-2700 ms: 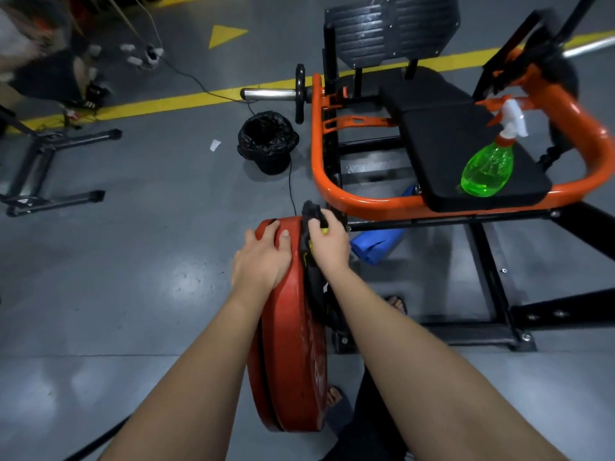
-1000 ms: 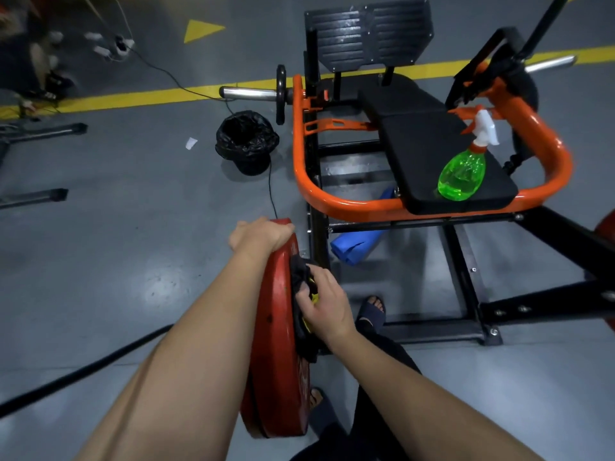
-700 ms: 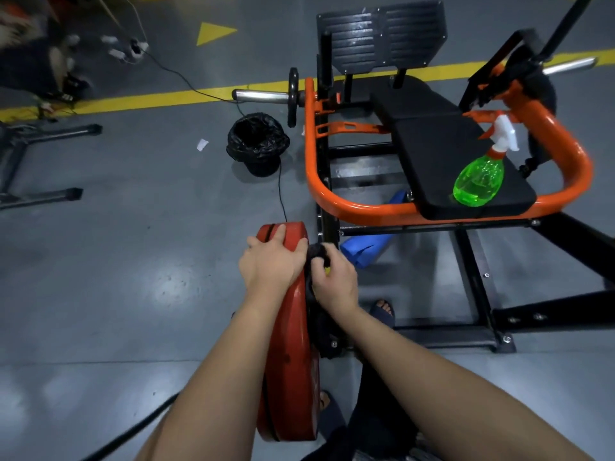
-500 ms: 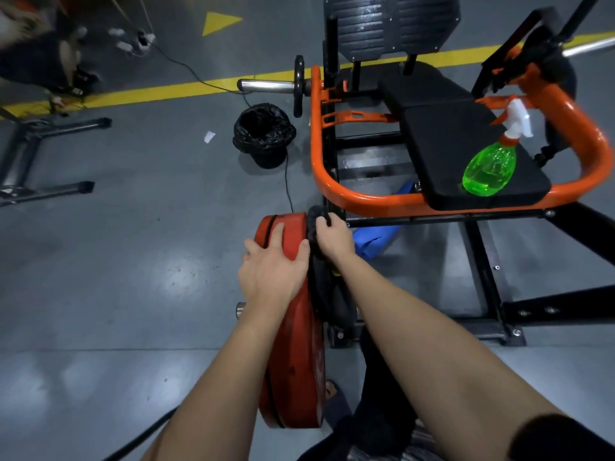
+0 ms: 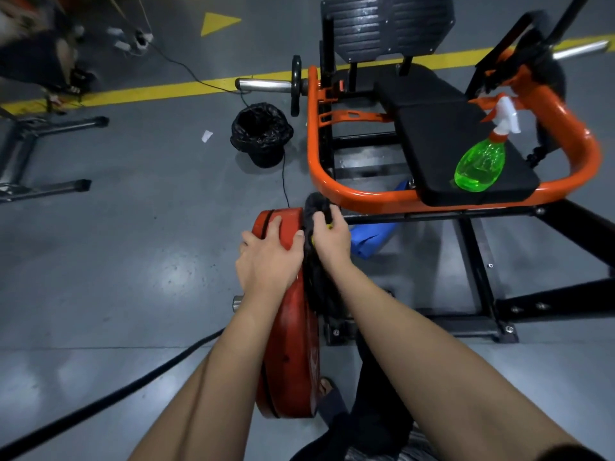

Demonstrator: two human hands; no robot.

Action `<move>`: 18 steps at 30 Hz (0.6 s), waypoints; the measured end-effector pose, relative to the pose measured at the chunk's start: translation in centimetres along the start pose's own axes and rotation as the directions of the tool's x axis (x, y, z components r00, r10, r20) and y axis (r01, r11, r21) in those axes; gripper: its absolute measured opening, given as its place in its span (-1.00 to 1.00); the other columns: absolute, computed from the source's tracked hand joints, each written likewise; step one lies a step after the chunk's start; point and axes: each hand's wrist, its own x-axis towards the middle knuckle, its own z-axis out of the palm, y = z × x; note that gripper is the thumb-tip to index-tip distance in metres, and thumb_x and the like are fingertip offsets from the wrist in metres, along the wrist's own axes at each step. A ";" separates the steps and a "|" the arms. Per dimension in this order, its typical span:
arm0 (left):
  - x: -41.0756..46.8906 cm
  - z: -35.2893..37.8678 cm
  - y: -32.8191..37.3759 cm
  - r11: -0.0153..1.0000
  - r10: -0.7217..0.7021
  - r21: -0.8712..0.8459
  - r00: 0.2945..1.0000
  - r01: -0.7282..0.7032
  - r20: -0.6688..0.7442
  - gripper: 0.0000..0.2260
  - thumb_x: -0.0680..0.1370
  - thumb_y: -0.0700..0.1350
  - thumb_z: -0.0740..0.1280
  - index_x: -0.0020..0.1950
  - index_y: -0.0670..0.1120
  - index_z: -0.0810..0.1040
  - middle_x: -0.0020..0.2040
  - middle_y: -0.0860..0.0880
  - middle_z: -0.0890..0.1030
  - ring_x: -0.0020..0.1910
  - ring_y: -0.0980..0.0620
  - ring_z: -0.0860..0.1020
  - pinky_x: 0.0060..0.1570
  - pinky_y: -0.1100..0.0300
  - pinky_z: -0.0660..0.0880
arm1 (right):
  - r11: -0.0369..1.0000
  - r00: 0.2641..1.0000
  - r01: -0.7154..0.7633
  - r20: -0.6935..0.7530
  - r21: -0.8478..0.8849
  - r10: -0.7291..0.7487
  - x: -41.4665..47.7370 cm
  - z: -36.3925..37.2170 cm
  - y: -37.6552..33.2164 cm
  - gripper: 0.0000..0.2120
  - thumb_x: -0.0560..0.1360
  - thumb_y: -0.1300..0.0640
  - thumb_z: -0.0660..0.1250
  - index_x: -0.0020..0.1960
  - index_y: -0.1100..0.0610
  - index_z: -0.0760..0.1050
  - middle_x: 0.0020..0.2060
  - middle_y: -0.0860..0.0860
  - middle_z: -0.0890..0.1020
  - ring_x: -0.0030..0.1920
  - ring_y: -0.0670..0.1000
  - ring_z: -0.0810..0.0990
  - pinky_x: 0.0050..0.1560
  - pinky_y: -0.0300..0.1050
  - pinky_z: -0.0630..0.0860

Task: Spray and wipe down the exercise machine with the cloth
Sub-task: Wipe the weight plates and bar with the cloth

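1. The plate (red, standing on its edge at 6 o'clock of the view) is gripped at its top rim by the left hand. The fingers are curled over the left side and the thumb lies on the right side, so the plate is judged to be steadied.
2. The cloth, dark and bunched, is held in the right hand with the fingers closed round it. It is pressed on the right side of the plate near the top, at 2 o'clock from the left hand.
3. The bottle, green, stands on the seat at 2 o'clock of the view, well apart from both hands and touched by nobody.
4. The task is judged to be in its middle: the wiping of the plate is in hand. Whether the plate was sprayed cannot be told, because no wet film is seen on it.
5. The lower plate, the orange frame, the seat and the footplate at 12 o'clock are probably left to do. No mark shows whether they were wiped.
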 end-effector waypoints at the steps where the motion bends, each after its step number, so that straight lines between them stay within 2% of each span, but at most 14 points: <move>1: 0.0 0.1 0.0 1.000 -0.003 -0.004 1.000 0.003 -0.003 -0.41 0.60 0.39 0.05 0.61 0.23 0.19 0.35 -0.19 0.37 0.34 -0.25 0.42 0.27 -0.07 0.41 | 0.999 1.000 0.016 0.021 -0.035 -0.015 -0.7 -0.1 0.3 -0.69 0.50 -0.15 0.21 0.14 -0.05 0.53 -0.02 -0.06 0.63 0.05 0.05 0.59 0.21 0.04 0.50; 4: -0.3 -0.1 0.1 1.000 -0.014 -0.018 1.000 0.013 -0.017 -0.41 0.59 0.38 0.08 0.59 0.23 0.21 0.34 -0.17 0.37 0.33 -0.23 0.43 0.24 -0.06 0.42 | 0.981 0.987 0.147 0.088 -0.130 -0.136 -3.3 -0.8 3.0 -0.62 0.39 -0.22 0.15 0.08 -0.07 0.51 -0.03 0.02 0.64 0.02 0.09 0.61 0.09 0.02 0.53; 6: -0.7 -0.1 0.2 1.000 -0.009 -0.029 1.000 0.008 -0.023 -0.42 0.58 0.38 0.10 0.58 0.23 0.22 0.33 -0.15 0.37 0.32 -0.22 0.43 0.22 -0.07 0.43 | 0.952 0.966 0.255 0.080 -0.169 -0.245 -4.8 -1.4 4.6 -0.55 0.42 -0.18 0.16 0.16 0.02 0.55 -0.01 0.02 0.61 0.03 0.06 0.60 0.04 -0.03 0.49; 9: -0.9 -0.4 0.4 0.998 -0.048 -0.043 0.999 0.048 -0.015 -0.42 0.58 0.38 0.10 0.56 0.21 0.25 0.33 -0.15 0.38 0.35 -0.22 0.41 0.25 -0.11 0.39 | 0.926 0.956 0.293 0.074 -0.239 -0.283 -5.0 -1.1 4.7 -0.46 0.45 -0.19 0.11 0.27 0.08 0.52 0.06 0.02 0.57 0.08 0.08 0.57 0.04 0.02 0.48; 11: -0.1 -1.0 1.7 0.989 -0.143 -0.020 0.989 0.144 0.035 -0.38 0.60 0.39 0.04 0.57 0.10 0.28 0.41 -0.23 0.37 0.42 -0.28 0.34 0.36 -0.24 0.26 | 0.912 0.951 0.309 0.075 -0.269 -0.300 -4.7 -0.8 4.8 -0.43 0.48 -0.20 0.07 0.32 0.09 0.48 0.11 0.05 0.56 0.12 0.11 0.55 0.06 0.05 0.48; 13: 1.1 -2.2 4.4 0.975 -0.218 -0.014 0.971 0.220 0.096 -0.28 0.60 0.41 -0.01 0.59 -0.03 0.29 0.54 -0.29 0.27 0.52 -0.34 0.19 0.45 -0.40 0.04 | 0.906 0.946 0.326 0.101 -0.270 -0.310 -4.6 -0.8 5.2 -0.44 0.52 -0.20 0.09 0.37 0.08 0.45 0.16 0.07 0.55 0.15 0.14 0.56 0.08 0.08 0.50; 15: 2.9 -3.4 8.0 0.990 -0.131 -0.047 0.987 0.136 0.089 -0.29 0.59 0.39 0.06 0.59 -0.04 0.30 0.59 -0.27 0.22 0.57 -0.35 0.12 0.49 -0.41 -0.05 | 0.927 0.955 0.295 0.107 -0.231 -0.278 -4.6 -1.2 5.4 -0.49 0.56 -0.16 0.17 0.41 0.07 0.42 0.20 0.08 0.56 0.18 0.15 0.58 0.12 0.11 0.53; 16: 3.8 -4.1 9.7 0.989 -0.086 -0.113 0.990 0.098 0.108 -0.33 0.59 0.34 0.12 0.58 -0.03 0.32 0.57 -0.25 0.27 0.55 -0.34 0.17 0.50 -0.36 0.02 | 0.938 0.959 0.277 0.119 -0.209 -0.256 -4.4 -1.4 5.5 -0.52 0.57 -0.13 0.20 0.42 0.05 0.41 0.22 0.08 0.56 0.19 0.15 0.58 0.15 0.13 0.54; 18: 7.6 -3.5 11.4 0.963 -0.057 -0.246 0.974 0.111 0.218 -0.42 0.55 0.21 0.22 0.49 -0.05 0.43 0.46 -0.18 0.46 0.43 -0.26 0.40 0.44 -0.19 0.30 | 0.935 0.957 0.275 0.156 -0.222 -0.245 -4.0 -1.5 5.2 -0.57 0.60 -0.04 0.24 0.43 0.06 0.39 0.24 0.10 0.54 0.21 0.19 0.57 0.18 0.17 0.52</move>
